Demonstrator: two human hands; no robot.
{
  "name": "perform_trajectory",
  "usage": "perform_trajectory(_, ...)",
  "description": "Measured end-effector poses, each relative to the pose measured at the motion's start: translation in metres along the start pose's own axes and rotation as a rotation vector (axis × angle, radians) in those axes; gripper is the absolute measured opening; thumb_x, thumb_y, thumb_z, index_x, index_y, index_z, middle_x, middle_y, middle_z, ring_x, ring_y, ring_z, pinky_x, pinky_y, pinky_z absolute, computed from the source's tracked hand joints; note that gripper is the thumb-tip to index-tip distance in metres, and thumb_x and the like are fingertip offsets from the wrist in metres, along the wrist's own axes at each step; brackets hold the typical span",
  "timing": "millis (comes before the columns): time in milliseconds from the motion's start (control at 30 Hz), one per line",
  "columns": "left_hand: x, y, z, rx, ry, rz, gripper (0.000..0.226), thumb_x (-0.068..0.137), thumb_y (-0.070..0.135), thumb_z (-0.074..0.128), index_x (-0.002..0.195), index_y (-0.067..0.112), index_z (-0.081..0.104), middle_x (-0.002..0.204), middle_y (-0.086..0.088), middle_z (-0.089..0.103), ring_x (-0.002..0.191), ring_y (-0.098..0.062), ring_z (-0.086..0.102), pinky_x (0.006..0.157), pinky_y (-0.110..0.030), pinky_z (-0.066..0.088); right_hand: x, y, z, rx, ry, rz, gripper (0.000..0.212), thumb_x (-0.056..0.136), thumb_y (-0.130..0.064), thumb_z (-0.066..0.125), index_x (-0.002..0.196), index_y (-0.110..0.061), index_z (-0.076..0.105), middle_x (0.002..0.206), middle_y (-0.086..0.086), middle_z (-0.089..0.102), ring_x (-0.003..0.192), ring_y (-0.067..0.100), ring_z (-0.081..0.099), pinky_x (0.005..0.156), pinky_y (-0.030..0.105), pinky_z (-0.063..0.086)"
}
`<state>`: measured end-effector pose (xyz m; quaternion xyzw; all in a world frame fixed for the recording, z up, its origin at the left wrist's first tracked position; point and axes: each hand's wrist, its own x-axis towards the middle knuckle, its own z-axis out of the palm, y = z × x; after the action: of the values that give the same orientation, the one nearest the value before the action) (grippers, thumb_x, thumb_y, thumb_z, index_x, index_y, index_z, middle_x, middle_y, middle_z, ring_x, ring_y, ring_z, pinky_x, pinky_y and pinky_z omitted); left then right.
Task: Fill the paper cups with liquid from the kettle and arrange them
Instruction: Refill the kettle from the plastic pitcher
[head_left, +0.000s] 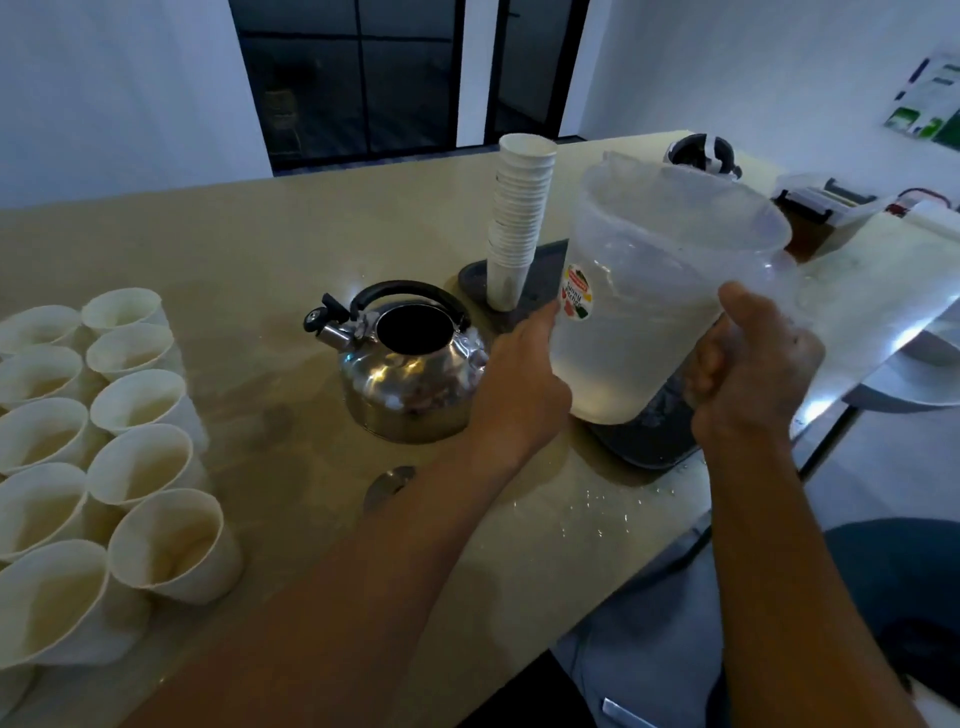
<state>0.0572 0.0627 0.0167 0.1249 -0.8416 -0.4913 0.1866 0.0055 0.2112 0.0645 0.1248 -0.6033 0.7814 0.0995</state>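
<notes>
Nearest, filled paper cups (140, 467) crowd the table's (249, 244) left side: light, soft-walled, best taken low. The right hand (753, 374) curls round the jug's (660, 291) handle; the left hand (524, 374) presses its side, fingers probably straight. The jug is part full, heavy, maybe slippery. The lidless kettle (410, 364) stands just left.

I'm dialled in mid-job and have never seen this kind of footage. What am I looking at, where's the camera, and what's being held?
There is no machine here: one camera worn on a person's head looks down at their bare hands. The right hand grips the handle side of a clear plastic pitcher; the left hand steadies its side. On the counter stand a steel kettle with its lid off, rows of paper cups at left, a tall stack of cups and a dark tray.
</notes>
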Motion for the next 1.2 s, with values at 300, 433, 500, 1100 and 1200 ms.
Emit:
perform_trajectory(300, 0.030, 0.002, 0.049, 0.003, -0.190, -0.091, 0.069, 0.085, 0.002, 0.055, 0.145, 0.031, 0.041, 0.135, -0.001, 0.056, 0.129, -0.026, 0.047, 0.106, -0.047, 0.044, 0.010, 0.033, -0.035, -0.044, 0.145, -0.029, 0.034, 0.080, -0.040, 0.069, 0.058, -0.018, 0.054, 0.044, -0.004, 0.045, 0.036, 0.015, 0.038, 0.040, 0.021, 0.034)
perform_trajectory(433, 0.035, -0.002, 0.065, -0.041, -0.259, -0.140, 0.069, 0.091, 0.005, 0.057, 0.150, 0.033, 0.033, 0.140, 0.003, 0.054, 0.128, -0.020, 0.051, 0.104, -0.041, 0.047, 0.014, 0.042, -0.044, -0.045, 0.156, -0.017, 0.033, 0.081, -0.038, 0.069, 0.055, -0.024, 0.055, 0.044, -0.006, 0.045, 0.036, 0.013, 0.039, 0.039, 0.021, 0.034)
perform_trajectory(500, 0.037, -0.004, 0.070, -0.061, -0.271, -0.161, 0.070, 0.092, 0.005, 0.057, 0.150, 0.033, 0.032, 0.139, 0.002, 0.054, 0.126, -0.019, 0.052, 0.103, -0.039, 0.048, 0.017, 0.048, -0.047, -0.063, 0.158, -0.017, 0.034, 0.084, -0.034, 0.068, 0.056, -0.022, 0.054, 0.044, -0.006, 0.045, 0.036, 0.013, 0.039, 0.039, 0.022, 0.034)
perform_trajectory(1100, -0.010, -0.010, 0.029, 0.101, -0.213, -0.120, 0.056, 0.085, 0.003, 0.052, 0.133, 0.030, 0.054, 0.127, 0.006, 0.056, 0.110, -0.007, 0.050, 0.088, -0.027, 0.043, 0.015, 0.044, -0.068, -0.460, -0.045, 0.065, 0.055, 0.081, -0.045, 0.079, 0.119, -0.028, 0.043, 0.118, -0.001, 0.055, 0.099, 0.005, 0.060, 0.073, 0.016, 0.053)
perform_trajectory(1200, -0.027, -0.020, -0.002, 0.204, -0.133, -0.145, 0.044, 0.084, 0.009, 0.056, 0.122, 0.032, 0.059, 0.117, 0.008, 0.056, 0.105, -0.010, 0.053, 0.086, -0.034, 0.050, 0.009, 0.034, -0.062, -0.612, 0.085, -0.177, 0.077, 0.073, -0.056, 0.079, 0.124, -0.029, 0.028, 0.132, 0.004, 0.037, 0.121, 0.014, 0.047, 0.094, 0.018, 0.048)
